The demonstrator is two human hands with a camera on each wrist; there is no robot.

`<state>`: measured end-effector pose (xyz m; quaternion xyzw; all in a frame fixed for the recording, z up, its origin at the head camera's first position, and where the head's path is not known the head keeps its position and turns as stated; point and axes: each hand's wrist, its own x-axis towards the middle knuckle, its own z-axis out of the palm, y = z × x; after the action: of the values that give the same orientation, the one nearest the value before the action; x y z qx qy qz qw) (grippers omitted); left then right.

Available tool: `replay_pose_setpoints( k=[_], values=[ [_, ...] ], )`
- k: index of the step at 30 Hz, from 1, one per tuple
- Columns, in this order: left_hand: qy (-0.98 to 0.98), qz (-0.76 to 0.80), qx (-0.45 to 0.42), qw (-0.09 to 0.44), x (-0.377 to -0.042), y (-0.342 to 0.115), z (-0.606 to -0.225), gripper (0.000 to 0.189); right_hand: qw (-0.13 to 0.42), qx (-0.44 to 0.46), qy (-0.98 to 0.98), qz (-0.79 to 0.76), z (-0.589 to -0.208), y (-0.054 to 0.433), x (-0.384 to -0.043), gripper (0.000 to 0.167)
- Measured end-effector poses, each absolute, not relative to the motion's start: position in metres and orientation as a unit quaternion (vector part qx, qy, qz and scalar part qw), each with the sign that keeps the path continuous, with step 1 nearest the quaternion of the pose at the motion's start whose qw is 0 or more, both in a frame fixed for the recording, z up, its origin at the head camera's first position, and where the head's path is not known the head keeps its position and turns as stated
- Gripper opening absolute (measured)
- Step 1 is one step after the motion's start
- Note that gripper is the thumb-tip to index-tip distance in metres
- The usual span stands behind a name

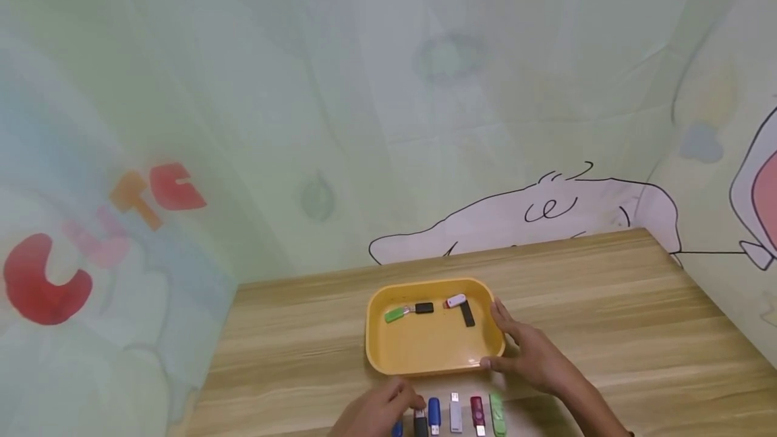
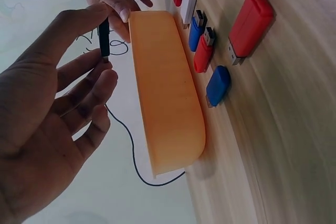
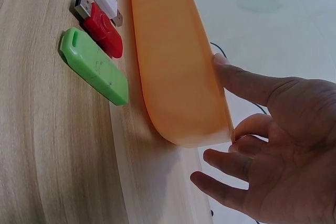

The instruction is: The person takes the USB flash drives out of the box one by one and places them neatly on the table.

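My left hand [image 1: 382, 406] pinches a dark USB stick [image 2: 103, 38] between thumb and fingers, raised above the tabletop near the tray's front side. At the right end of the yellow-orange tray [image 1: 419, 369], my right hand [image 1: 534, 356] holds the rim, thumb toward the front and fingers toward the back. Inside the tray lie a green USB stick [image 1: 394, 315], a black one [image 1: 424, 307], a white-and-red one [image 1: 455, 301] and another black one [image 1: 467, 314].
In front of the tray stands a row of USB sticks, among them blue [image 2: 218, 85], red [image 2: 203, 53], white [image 1: 455, 413], dark red [image 1: 477, 411] and green [image 3: 97, 66]. A larger red stick [image 2: 252, 23] lies closer in. A printed cloth [image 1: 388, 120] hangs behind the wooden table [image 1: 291, 342].
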<state>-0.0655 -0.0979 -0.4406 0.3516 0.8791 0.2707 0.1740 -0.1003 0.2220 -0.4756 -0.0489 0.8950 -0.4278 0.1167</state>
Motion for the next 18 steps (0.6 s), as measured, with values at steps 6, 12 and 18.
replay_pose_setpoints(
  k=[6, 12, 18],
  values=[
    [0.875, 0.276, 0.324, 0.231, -0.061, -0.097, -0.448, 0.031, 0.123, -0.035, 0.894, -0.43, -0.475, 0.221, -0.101, 0.105],
    [0.862, 0.274, 0.384, 0.188, -0.054, -0.101, -0.464, 0.024, 0.125, -0.029, 0.896, -0.424, -0.475, 0.222, -0.101, 0.107],
    [0.848, 0.209, 0.478, 0.096, -0.052, -0.105, -0.477, 0.023, 0.125, -0.022, 0.896, -0.425, -0.474, 0.222, -0.101, 0.108]
  ],
)
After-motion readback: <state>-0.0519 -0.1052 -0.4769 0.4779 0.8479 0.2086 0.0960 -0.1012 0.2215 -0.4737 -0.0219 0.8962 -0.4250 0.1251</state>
